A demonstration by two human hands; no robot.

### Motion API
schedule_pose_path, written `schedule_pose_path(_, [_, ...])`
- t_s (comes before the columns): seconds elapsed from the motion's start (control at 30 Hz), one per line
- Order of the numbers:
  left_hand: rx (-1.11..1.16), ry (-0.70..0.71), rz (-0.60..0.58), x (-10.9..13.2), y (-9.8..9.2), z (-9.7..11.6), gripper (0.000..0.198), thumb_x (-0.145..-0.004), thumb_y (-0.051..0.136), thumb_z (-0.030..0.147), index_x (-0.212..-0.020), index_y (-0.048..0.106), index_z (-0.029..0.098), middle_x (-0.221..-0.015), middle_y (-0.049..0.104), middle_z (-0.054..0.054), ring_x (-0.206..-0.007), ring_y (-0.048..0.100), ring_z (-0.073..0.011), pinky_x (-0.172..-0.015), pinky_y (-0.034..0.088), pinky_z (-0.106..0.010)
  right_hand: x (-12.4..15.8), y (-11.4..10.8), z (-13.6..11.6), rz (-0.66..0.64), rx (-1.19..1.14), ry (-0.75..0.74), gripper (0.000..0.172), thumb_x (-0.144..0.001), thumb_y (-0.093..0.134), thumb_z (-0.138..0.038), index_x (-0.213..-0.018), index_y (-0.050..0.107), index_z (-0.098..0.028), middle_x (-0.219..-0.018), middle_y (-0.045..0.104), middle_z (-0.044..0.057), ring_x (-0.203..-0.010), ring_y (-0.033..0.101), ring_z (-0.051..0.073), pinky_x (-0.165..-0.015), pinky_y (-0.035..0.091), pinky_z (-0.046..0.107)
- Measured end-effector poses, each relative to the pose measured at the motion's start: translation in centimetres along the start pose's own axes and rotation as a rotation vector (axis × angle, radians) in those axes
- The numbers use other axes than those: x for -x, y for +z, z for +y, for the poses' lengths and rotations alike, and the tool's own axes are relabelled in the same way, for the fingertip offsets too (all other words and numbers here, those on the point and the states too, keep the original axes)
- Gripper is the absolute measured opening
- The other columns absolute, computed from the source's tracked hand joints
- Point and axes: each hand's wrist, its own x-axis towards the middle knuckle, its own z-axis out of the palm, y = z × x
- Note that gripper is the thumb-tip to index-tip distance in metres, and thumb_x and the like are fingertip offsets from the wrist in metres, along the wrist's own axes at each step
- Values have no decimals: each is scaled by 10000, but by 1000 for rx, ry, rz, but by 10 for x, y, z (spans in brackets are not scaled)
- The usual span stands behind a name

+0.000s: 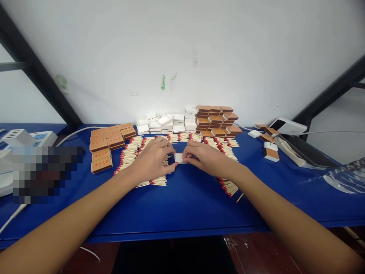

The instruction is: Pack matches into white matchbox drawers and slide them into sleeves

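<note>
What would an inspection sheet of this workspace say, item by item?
Surface: blue table, crowded at the back.
Job's things: white tray at centre; matches spread around it.
Clutter: brown boxes and spare trays stacked behind; bag and white device on the right.
Grippers: left hand and right hand both pinch the tray.
Cables: white cable near a power strip, on the left.
Surroundings: white wall, black braces.

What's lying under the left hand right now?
Rows of red-tipped wooden matches on the blue table run beneath the left hand. The palm covers those directly below; it and the right hand hold the small white cardboard tray.
</note>
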Motion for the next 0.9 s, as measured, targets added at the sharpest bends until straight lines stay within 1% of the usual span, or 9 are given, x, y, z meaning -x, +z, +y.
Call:
schedule_pose_path(0.03, [-1,5,0,0,0,0,233,-955,768,363,-1109,780,189,-1113,759,-95,-1193,647,-326,-1090,527,-516,-1,-1,2,13,-8,-3,122,-1056,603,-220,-969,688,-226,-1004,668,60,-866,616,204,-760,440,325])
schedule_pose_path(0.1, [0,12,-1,0,0,0,239,-957,773,362,-1110,781,178,-1125,762,-98,-1211,642,-329,-1107,521,-519,-3,-4,12,77,12,16,132,-1062,620,-258,-964,700,-219,-951,674,58,-847,611,209,-760,433,329])
schedule_pose_path(0.2, [5,7,-4,1,0,1,241,-952,784,366,-1104,787,179,-1127,763,-97,-1201,645,-328,-1105,526,-519,-6,-9,33,185,123,111,152,-1061,616,-264,-965,713,-199,-939,687,79,-851,614,228,-751,417,341])
schedule_pose_path(0.3, [7,-1,-14,1,0,1,232,-952,784,367,-1095,793,185,-1112,763,-100,-1183,646,-329,-1083,538,-519,-7,-10,52,197,190,207,148,-1047,617,-247,-1002,746,-190,-998,697,101,-853,628,234,-742,416,345])
schedule_pose_path(0.37, [10,0,-24,1,-1,2,229,-957,779,365,-1095,792,183,-1112,762,-103,-1183,644,-330,-1079,540,-517,-7,-10,59,181,209,248,134,-1030,635,-241,-1005,756,-189,-1016,693,105,-843,628,233,-741,421,345])
schedule_pose_path(0.57, [9,10,-17,2,-2,2,243,-962,773,364,-1111,788,172,-1115,758,-106,-1168,641,-326,-1070,538,-519,-9,-9,61,139,226,257,119,-1009,660,-240,-948,751,-192,-1014,682,104,-843,620,234,-751,425,349])
schedule_pose_path(0.67, [14,10,-24,2,-1,2,239,-963,768,371,-1110,786,184,-1120,759,-103,-1168,640,-324,-1072,538,-516,-10,-9,61,120,200,240,119,-1005,646,-214,-930,735,-190,-988,673,101,-847,616,235,-745,425,343])
schedule_pose_path(0.77, [13,10,-30,1,-1,1,255,-964,767,373,-1114,784,168,-1116,758,-107,-1174,636,-325,-1070,539,-509,-9,-9,63,114,185,217,120,-1002,641,-205,-907,715,-190,-974,665,98,-849,612,230,-747,425,337])
schedule_pose_path(0.9, [6,17,-25,1,-1,1,258,-965,765,371,-1121,785,166,-1114,759,-108,-1164,638,-323,-1069,537,-510,-7,-11,63,104,164,201,94,-996,665,-230,-927,719,-197,-988,666,99,-859,608,234,-740,423,332])
